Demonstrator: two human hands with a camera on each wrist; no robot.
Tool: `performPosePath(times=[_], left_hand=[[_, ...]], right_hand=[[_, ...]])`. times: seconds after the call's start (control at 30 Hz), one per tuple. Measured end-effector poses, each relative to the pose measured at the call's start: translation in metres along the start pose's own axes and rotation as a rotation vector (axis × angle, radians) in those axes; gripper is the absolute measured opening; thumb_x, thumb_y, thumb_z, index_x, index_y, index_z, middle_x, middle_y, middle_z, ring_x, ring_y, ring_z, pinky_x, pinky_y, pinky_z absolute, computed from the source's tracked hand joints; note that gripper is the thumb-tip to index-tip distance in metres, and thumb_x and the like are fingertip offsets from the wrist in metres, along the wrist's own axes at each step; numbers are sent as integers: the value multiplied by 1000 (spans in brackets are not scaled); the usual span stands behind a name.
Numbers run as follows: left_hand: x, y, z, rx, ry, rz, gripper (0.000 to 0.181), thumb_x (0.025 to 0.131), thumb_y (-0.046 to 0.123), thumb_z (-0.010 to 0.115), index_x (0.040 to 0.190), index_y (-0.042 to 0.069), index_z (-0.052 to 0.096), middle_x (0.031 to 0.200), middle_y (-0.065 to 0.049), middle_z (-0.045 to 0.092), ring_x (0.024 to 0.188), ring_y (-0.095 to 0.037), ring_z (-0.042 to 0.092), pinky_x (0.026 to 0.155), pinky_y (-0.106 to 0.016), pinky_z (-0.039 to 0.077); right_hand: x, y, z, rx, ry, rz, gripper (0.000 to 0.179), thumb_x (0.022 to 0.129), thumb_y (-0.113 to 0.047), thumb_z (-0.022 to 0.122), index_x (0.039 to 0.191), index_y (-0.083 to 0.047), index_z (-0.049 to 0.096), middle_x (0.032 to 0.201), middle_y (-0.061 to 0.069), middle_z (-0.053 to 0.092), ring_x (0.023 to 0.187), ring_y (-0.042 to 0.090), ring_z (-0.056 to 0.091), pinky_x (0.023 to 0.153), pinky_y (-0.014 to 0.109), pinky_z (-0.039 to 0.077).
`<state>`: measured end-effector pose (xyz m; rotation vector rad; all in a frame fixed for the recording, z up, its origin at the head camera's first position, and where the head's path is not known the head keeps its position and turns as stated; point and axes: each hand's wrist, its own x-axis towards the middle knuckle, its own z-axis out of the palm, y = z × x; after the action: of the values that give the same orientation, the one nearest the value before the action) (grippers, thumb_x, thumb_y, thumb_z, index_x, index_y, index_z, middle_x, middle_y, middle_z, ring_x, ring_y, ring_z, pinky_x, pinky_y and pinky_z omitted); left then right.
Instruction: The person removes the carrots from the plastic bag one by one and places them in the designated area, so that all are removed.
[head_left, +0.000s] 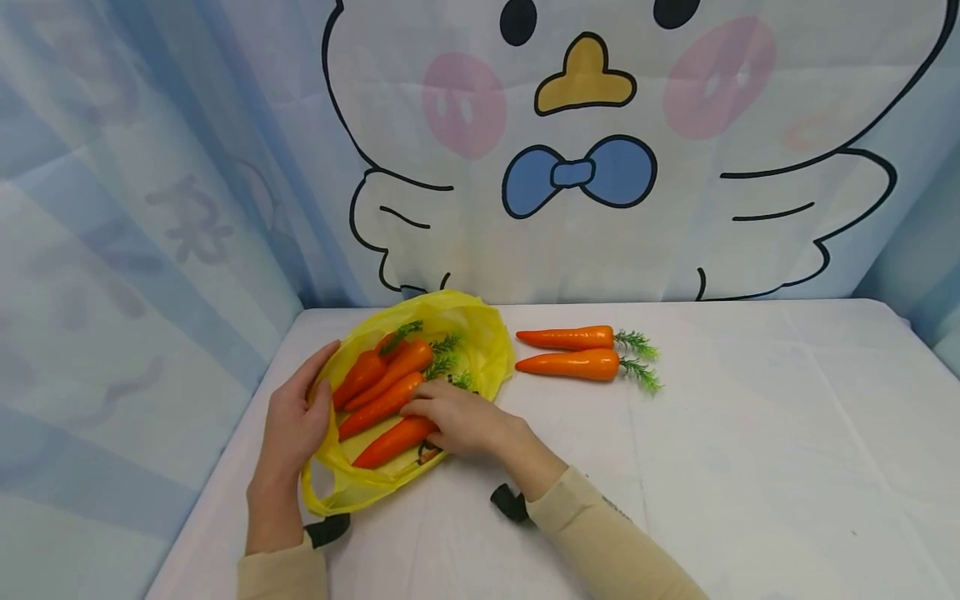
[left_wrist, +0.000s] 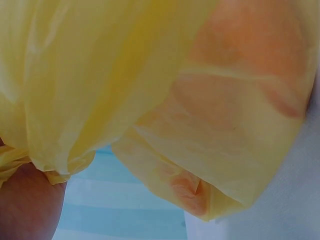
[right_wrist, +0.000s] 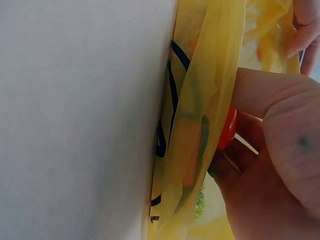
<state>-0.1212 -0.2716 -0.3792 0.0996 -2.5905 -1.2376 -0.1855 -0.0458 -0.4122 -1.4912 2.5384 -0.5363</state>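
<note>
A yellow plastic bag (head_left: 491,337) lies with its mouth spread, and several orange carrots (head_left: 380,407) with green tops are inside. My left hand (head_left: 291,429) grips the bag's left edge, thumb on the inner side. In the left wrist view the yellow film (left_wrist: 115,70) hides most of that hand. My right hand (head_left: 468,418) reaches in over the near right rim and holds the nearest carrot (head_left: 392,443) by its leafy end. The right wrist view shows a bit of this carrot (right_wrist: 228,130) between thumb and fingers; its leaves are mostly hidden.
Two more carrots, an upper one (head_left: 566,337) and a lower one (head_left: 567,364), lie side by side right of the bag on the white tabletop (head_left: 750,467). A cartoon-printed curtain (head_left: 585,250) hangs behind the table, and blue cloth (head_left: 150,317) borders the left.
</note>
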Motion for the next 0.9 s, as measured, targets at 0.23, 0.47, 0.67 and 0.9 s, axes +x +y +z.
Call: performPosePath(times=[0.23, 0.47, 0.67, 0.9], left_hand=[[1, 0, 2, 5, 7, 26, 50, 104, 2, 41, 153, 13, 47, 152, -11, 47, 139, -32, 42, 112, -53, 35], [1, -1, 1, 4, 3, 31, 50, 104, 2, 41, 153, 12, 46, 152, -11, 47, 139, -33, 42, 112, -54, 35], [0, -2, 0, -2, -4, 16, 51, 104, 3, 41, 153, 14, 46, 153, -11, 46, 139, -34, 41, 112, -55, 34], [0, -3, 0, -5, -3, 27, 51, 104, 3, 41, 153, 13, 45, 153, -10, 46, 139, -33, 41, 113, -55, 34]], right_hand=[[-1, 1, 0, 10, 0, 4, 45, 93, -11, 74, 136, -11, 62, 141, 5, 55, 131, 22, 48, 113, 29, 35], [-1, 1, 1, 15, 2, 9, 44, 93, -11, 74, 135, -12, 62, 139, 3, 57, 130, 21, 49, 111, 28, 37], [-2, 0, 0, 17, 10, 10, 43, 93, -12, 74, 135, -13, 63, 138, 3, 57, 129, 20, 50, 111, 29, 37], [-1, 1, -2, 30, 21, 17, 44, 93, -14, 74, 135, -13, 63, 137, 1, 58, 127, 18, 50, 110, 27, 38]])
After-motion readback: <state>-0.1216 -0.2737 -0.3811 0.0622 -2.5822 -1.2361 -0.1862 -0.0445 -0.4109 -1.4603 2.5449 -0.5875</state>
